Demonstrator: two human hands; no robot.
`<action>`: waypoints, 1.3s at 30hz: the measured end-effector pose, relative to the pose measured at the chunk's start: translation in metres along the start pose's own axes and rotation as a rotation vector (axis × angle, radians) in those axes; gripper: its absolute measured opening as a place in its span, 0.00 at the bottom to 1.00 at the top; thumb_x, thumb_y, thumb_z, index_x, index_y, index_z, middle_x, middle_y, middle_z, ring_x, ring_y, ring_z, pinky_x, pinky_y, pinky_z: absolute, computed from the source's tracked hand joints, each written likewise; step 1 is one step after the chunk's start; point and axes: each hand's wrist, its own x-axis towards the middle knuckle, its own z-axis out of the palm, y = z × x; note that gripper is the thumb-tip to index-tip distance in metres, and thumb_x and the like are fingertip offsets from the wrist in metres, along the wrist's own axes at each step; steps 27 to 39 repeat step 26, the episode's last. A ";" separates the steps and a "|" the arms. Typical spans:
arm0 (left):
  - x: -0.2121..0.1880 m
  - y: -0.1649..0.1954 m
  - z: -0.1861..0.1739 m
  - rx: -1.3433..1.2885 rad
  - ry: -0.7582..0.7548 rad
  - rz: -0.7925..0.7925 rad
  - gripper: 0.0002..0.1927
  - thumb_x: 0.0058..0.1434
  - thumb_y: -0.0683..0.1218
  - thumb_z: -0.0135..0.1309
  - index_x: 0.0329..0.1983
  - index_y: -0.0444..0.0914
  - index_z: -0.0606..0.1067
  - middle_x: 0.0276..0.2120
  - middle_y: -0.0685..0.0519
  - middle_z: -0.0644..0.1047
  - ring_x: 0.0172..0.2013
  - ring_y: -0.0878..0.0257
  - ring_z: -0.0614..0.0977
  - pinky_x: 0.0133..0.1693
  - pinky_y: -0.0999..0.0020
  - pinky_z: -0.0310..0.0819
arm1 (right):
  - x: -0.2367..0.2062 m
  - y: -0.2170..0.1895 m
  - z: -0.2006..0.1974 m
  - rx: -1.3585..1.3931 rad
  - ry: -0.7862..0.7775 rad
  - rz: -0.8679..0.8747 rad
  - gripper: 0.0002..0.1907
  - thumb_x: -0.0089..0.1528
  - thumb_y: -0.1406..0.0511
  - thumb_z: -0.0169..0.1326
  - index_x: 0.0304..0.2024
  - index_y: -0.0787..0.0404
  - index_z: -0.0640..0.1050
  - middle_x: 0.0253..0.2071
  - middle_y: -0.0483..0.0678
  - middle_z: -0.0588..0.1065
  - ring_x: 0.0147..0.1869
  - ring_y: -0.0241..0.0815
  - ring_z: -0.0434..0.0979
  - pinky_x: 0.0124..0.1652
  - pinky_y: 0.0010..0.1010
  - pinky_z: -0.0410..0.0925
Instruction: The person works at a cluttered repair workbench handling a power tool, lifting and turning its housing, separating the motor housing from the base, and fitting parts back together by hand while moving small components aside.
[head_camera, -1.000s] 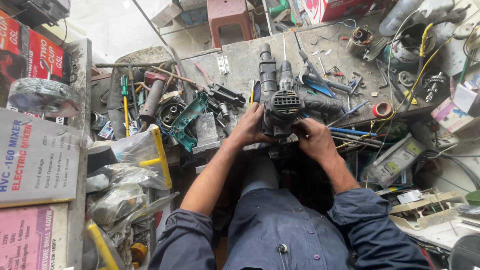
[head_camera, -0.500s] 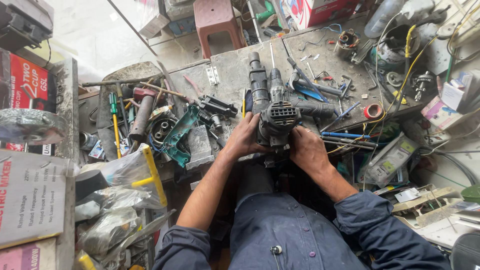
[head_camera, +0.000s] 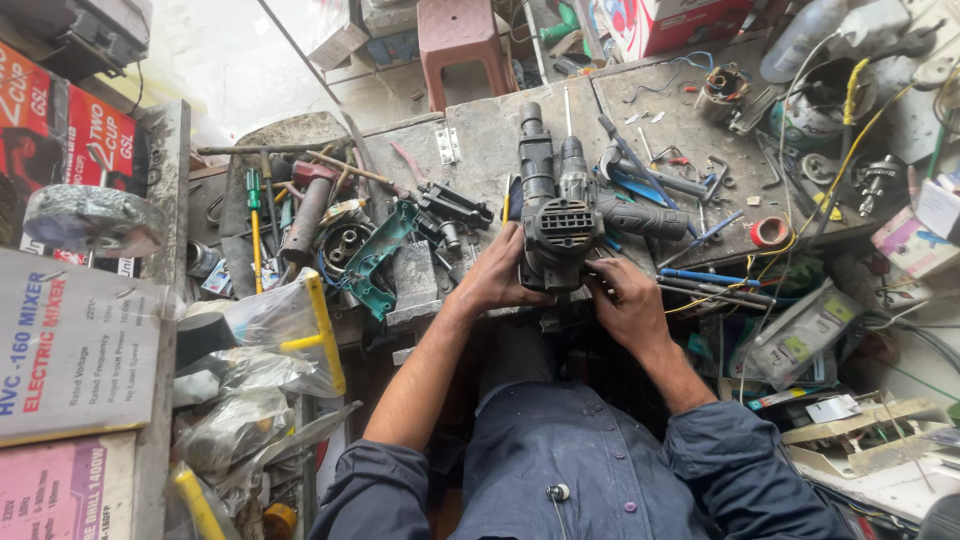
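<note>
Workbench (head_camera: 480, 140): spans the view ahead of the person.
Power tool (head_camera: 556, 205): on the bench's near edge, centre, nose pointing away.
Left hand (head_camera: 497, 278): against the tool's left rear.
Right hand (head_camera: 625, 300): against its right rear.
Screwdrivers (head_camera: 255, 215): on the bench, far left.
Tape roll (head_camera: 771, 232): on the bench, right of the tool.
Stool (head_camera: 458, 35): beyond the bench.

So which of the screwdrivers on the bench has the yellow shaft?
The green-handled screwdriver at the bench's left end, beside the rusty hammer. The blue-handled ones lie right of the drill.
</note>
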 end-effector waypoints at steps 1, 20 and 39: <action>-0.002 0.000 0.000 0.006 -0.010 -0.014 0.56 0.37 0.59 0.76 0.65 0.32 0.63 0.55 0.40 0.69 0.56 0.41 0.76 0.55 0.53 0.73 | -0.001 0.000 0.000 0.010 -0.006 0.013 0.13 0.60 0.70 0.61 0.48 0.62 0.79 0.43 0.53 0.78 0.45 0.54 0.81 0.41 0.39 0.74; -0.006 -0.001 -0.007 -0.058 -0.089 -0.097 0.54 0.36 0.46 0.74 0.69 0.39 0.63 0.58 0.43 0.68 0.61 0.43 0.73 0.59 0.55 0.71 | 0.002 0.010 -0.002 -0.005 -0.108 0.064 0.08 0.61 0.67 0.62 0.41 0.62 0.78 0.39 0.52 0.77 0.41 0.56 0.80 0.38 0.40 0.73; 0.000 -0.001 -0.004 -0.062 -0.099 -0.079 0.53 0.37 0.47 0.75 0.68 0.39 0.63 0.58 0.43 0.68 0.60 0.43 0.73 0.60 0.56 0.70 | -0.001 0.020 -0.002 -0.030 -0.121 0.060 0.12 0.59 0.65 0.63 0.42 0.63 0.78 0.41 0.55 0.77 0.44 0.56 0.81 0.41 0.40 0.73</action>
